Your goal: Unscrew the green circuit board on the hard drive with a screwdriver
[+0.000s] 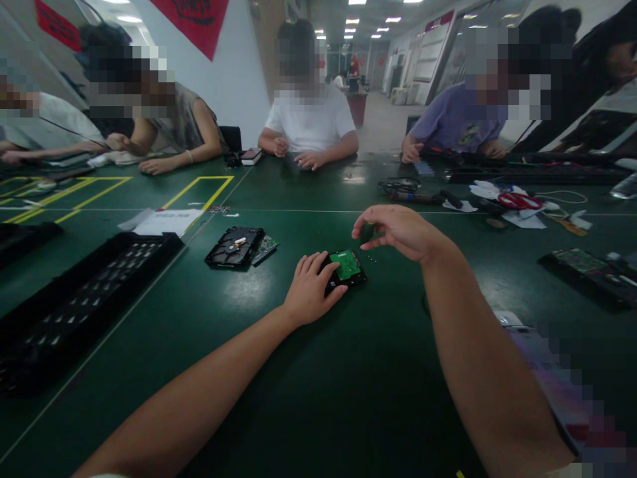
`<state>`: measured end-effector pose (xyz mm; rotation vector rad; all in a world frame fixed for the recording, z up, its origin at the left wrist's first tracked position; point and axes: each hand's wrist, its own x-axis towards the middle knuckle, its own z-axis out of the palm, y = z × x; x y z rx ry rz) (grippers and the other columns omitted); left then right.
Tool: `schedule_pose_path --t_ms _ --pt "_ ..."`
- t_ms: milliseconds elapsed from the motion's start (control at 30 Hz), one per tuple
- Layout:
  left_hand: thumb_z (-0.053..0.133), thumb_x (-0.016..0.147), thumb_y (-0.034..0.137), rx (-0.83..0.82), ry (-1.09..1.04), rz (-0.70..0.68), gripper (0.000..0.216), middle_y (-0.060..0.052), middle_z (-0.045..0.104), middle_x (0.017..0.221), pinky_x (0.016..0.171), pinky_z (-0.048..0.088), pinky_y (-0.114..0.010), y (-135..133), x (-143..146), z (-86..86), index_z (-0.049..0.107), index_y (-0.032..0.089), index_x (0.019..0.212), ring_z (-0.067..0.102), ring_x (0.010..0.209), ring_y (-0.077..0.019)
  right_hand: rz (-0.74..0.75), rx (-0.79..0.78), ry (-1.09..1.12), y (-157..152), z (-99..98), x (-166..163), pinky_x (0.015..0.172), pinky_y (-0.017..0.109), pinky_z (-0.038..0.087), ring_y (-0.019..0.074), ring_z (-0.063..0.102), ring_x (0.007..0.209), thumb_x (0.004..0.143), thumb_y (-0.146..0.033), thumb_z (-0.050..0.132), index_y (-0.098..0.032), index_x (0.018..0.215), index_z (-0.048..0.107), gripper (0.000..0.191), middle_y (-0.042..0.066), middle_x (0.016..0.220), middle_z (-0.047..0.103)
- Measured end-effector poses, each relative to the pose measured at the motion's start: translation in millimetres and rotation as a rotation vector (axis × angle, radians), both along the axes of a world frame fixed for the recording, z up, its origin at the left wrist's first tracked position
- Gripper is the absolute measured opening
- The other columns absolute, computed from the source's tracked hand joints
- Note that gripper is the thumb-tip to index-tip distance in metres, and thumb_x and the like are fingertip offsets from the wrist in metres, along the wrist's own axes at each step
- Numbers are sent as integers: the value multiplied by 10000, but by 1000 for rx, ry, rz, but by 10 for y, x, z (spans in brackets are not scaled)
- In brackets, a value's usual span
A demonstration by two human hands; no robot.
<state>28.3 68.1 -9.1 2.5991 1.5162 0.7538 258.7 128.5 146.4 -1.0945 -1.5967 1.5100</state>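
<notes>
Bare forearms (199,392), bare wrists (434,247), bare fingers (301,265), pale sleeve edge (108,476) at lower left

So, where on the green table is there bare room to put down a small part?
Bare green tabletop shows between the left forearm and right forearm, and between the left forearm and the long black plastic tray. It is crowded beyond the right hand and to its right: dark cables, loose white paper, a red cable.
</notes>
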Motion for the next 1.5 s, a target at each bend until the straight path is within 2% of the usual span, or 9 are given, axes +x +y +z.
schedule_pose_path --t_ms 167,433,600,767,900,1033,1200,1400,1500 --pt "646 1014 560 2 -7 3 553 -148 467 1652 1281 314 -653 -6 6 6 604 256 1474 418 1532 -387 1 9 -16 -8 -6 6 766 370 660 228 723 916 952 -344 703 -194 835 725 192 98 932 781" --pt "635 1020 566 5 1 2 562 -161 472 1645 1281 315 -650 -6 -5 7 606 234 1473 420 1529 -390 8 4 -2 -10 -15 17 739 306 643 187 724 880 853 -345 866 -194 881 680 241 68 907 781" --pt "621 1027 574 3 17 4 563 -161 465 1651 1282 315 -647 -8 -7 9 600 235 1476 417 1532 -386 42 25 -2 -13 1 30 747 313 652 204 729 951 904 -375 815 -191 892 736 201 84 981 791" --pt "626 1024 568 0 8 4 561 -167 463 1652 1286 305 -646 -12 -1 13 607 224 1467 414 1533 -392 19 11 -8 13 -21 22 748 305 661 217 741 974 989 -374 717 -185 933 773 206 110 1020 802" --pt "635 1019 566 2 11 11 560 -161 470 1647 1288 308 -636 -9 1 5 609 231 1467 423 1527 -388 -4 17 11 50 -57 46 761 296 666 218 751 985 1001 -362 709 -176 951 770 202 121 1033 807" --pt "629 1022 570 7 23 12 566 -171 471 1643 1288 311 -632 -7 -2 2 617 216 1463 424 1525 -392 28 11 23 58 -79 48 755 303 671 204 744 943 948 -356 790 -176 934 740 187 99 977 792" --pt "630 1023 569 12 24 12 566 -174 471 1643 1289 307 -636 -3 -4 -3 618 213 1463 422 1527 -394 -15 -1 72 63 -111 25 744 317 674 214 758 924 824 -320 919 -186 898 688 278 78 932 770" --pt "631 1023 567 14 18 10 566 -170 470 1647 1285 311 -639 -3 -5 -9 611 219 1469 423 1526 -393 0 22 24 36 -61 28 752 314 676 208 722 967 970 -336 757 -186 941 750 152 94 1011 770" --pt "639 1020 562 10 5 8 562 -172 472 1645 1287 306 -643 -6 -2 -4 617 218 1464 427 1523 -398 -10 7 -4 31 -42 11 709 297 670 212 721 961 1027 -313 659 -182 979 767 177 108 1020 772"
